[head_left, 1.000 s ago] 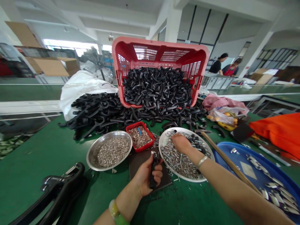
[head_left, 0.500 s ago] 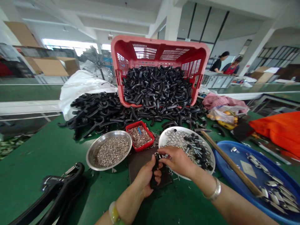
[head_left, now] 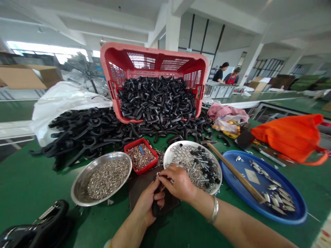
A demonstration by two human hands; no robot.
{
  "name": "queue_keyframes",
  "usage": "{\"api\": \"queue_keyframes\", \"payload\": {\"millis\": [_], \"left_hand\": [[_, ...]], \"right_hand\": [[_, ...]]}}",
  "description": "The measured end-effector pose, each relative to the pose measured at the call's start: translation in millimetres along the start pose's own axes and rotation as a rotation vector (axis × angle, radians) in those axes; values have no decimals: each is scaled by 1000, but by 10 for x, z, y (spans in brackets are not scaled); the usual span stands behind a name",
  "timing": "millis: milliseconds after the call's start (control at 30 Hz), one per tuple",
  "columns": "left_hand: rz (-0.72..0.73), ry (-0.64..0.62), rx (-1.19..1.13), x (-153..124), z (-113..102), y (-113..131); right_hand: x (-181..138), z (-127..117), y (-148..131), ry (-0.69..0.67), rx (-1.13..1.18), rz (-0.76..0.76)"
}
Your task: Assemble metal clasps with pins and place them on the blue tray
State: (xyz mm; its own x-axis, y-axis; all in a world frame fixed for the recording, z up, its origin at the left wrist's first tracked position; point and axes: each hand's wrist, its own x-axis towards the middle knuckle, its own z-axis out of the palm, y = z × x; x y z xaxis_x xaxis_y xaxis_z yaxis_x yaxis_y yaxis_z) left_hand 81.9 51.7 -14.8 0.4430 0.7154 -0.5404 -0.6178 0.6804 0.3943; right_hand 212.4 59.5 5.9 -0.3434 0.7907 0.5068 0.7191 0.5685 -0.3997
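Note:
My left hand (head_left: 147,203) is closed round a short black plastic part (head_left: 156,206), held upright over a dark mat (head_left: 137,189) on the green table. My right hand (head_left: 178,181) is pinched at the top of that black part, fingertips pressed together on a small metal piece that I cannot make out. Just behind the hands stands a white plate (head_left: 176,151) with metal rings, springs and black-headed screws. A red tray (head_left: 141,156) of small metal pins and a steel bowl (head_left: 77,187) of tiny metal bits lie to the left.
A tipped red crate (head_left: 155,58) spills black plastic hooks (head_left: 90,131) across the back of the table. A blue lid (head_left: 284,206) with metal clips and a wooden stick (head_left: 232,172) lie right. An orange bag (head_left: 289,137) sits beyond. Black assembled parts (head_left: 43,227) lie bottom left. Two people stand far back.
My right hand left the white plate and came back to the top of the black part in my left hand. The view has swung to the right.

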Motion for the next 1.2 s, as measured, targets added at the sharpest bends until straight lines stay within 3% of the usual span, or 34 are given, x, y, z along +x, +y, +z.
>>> {"api": "queue_keyframes", "payload": {"millis": [200,267,400,500,633,733,1000,1200], "left_hand": [[7,2,4,-1,14,24],[26,-19,1,-18,20,27],[17,-39,61,-19,3,35],[32,-36,53,10,-19,34],[39,-92,27,27,-33,26],[61,-139,35,16,-33,19],[-13,-102,-22,40,-61,26],[71,-130,44,29,-51,-12]], "right_hand": [[63,-188,-48,-224,-285,-7],[49,-195,-21,-241,-286,-29],[-72,-67,29,-58,-149,-41],[-117,27,9,89,23,86],[-52,58,1,142,254,309],[-9,60,28,116,356,376],[-70,4,-49,107,189,104],[-70,19,-6,40,152,-14]]}}
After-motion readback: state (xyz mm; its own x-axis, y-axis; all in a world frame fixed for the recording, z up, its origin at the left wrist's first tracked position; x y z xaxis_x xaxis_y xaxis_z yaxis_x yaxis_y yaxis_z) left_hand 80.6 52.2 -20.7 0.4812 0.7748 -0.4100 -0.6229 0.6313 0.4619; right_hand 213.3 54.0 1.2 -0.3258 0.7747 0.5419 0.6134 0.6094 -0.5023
